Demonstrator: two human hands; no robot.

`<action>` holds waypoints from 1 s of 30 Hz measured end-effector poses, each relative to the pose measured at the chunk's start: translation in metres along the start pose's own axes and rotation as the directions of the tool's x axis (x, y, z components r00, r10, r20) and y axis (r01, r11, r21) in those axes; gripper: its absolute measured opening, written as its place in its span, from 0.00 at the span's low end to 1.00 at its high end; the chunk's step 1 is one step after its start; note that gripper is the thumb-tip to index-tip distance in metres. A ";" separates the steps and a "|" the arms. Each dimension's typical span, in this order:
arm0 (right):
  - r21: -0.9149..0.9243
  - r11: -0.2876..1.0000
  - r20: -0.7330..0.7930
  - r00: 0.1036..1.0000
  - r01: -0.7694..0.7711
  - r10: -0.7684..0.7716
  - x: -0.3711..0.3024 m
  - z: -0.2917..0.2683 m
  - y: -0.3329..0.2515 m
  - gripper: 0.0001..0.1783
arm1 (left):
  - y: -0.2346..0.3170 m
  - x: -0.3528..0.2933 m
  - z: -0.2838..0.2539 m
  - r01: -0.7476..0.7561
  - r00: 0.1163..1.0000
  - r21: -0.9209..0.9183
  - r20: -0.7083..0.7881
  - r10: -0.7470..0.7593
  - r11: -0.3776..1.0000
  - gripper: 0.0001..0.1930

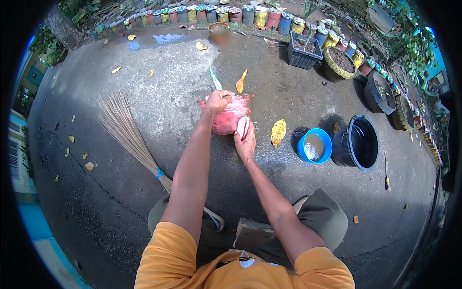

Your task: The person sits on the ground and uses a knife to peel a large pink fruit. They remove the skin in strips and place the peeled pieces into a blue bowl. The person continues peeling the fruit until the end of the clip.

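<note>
Reddish object (225, 122) has concrete (284, 91) around, edge in left fingers (224, 96), pink oval (243, 125) in right (247, 144).

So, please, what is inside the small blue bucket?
The small blue bucket holds cloudy, brownish water, with a whitish patch that may be foam or reflected light. The bottom cannot be seen, because the water covers it.

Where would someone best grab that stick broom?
Probably the narrow end of the stick broom, by the blue tie, from above with the left hand: the sticks gather there, near the left knee, while the far end fans out.
</note>
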State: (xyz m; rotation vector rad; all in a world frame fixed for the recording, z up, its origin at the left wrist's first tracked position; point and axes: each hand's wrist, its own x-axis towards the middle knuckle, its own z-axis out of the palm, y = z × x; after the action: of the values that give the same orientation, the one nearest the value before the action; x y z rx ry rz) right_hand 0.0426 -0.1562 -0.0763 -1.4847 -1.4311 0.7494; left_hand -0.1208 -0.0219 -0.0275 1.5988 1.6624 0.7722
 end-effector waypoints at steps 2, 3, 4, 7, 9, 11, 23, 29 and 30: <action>0.185 0.963 -0.165 0.960 -0.196 0.228 0.002 -0.003 0.004 0.41 | 0.002 -0.004 0.004 -0.018 1.000 -0.021 -0.024 0.018 1.000 0.16; 0.170 0.959 -0.047 0.970 -0.229 0.240 0.002 -0.002 0.005 0.43 | 0.005 -0.003 0.004 0.062 0.998 -0.010 -0.007 -0.062 0.998 0.16; 0.205 0.948 -0.091 0.960 -0.242 0.264 0.002 -0.004 0.007 0.44 | 0.008 -0.002 0.002 0.038 0.999 0.011 -0.017 -0.038 0.999 0.16; -0.013 0.988 0.205 0.967 -0.154 0.154 -0.004 0.000 0.011 0.44 | 0.015 -0.007 -0.001 0.010 0.996 0.103 -0.084 -0.001 0.995 0.15; 0.025 0.991 0.140 0.982 -0.129 0.124 -0.007 0.001 0.014 0.44 | 0.020 -0.010 -0.002 0.021 0.998 0.053 -0.065 -0.018 0.998 0.15; 0.231 0.943 0.035 0.971 -0.240 0.238 -0.008 0.001 0.016 0.44 | 0.025 -0.014 -0.007 0.031 0.998 0.069 -0.059 -0.027 0.997 0.15; -0.058 0.998 0.112 0.993 -0.024 0.030 0.027 -0.006 -0.014 0.44 | 0.032 -0.020 -0.012 0.078 0.997 0.107 -0.014 -0.077 0.991 0.16; -0.026 0.998 0.063 0.996 -0.065 0.066 0.046 -0.010 -0.030 0.44 | 0.014 -0.017 -0.014 0.013 1.000 -0.060 0.002 -0.013 0.998 0.12; -0.073 0.997 0.040 0.998 -0.035 0.038 0.045 -0.009 -0.034 0.43 | 0.010 -0.018 -0.017 0.034 0.999 -0.051 -0.009 -0.034 0.998 0.11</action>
State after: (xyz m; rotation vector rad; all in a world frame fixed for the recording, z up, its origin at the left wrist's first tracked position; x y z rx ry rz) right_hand 0.0427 -0.1173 -0.0346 -1.5624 -1.4795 0.7619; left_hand -0.1285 -0.0385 -0.0081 1.5302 1.6590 0.8002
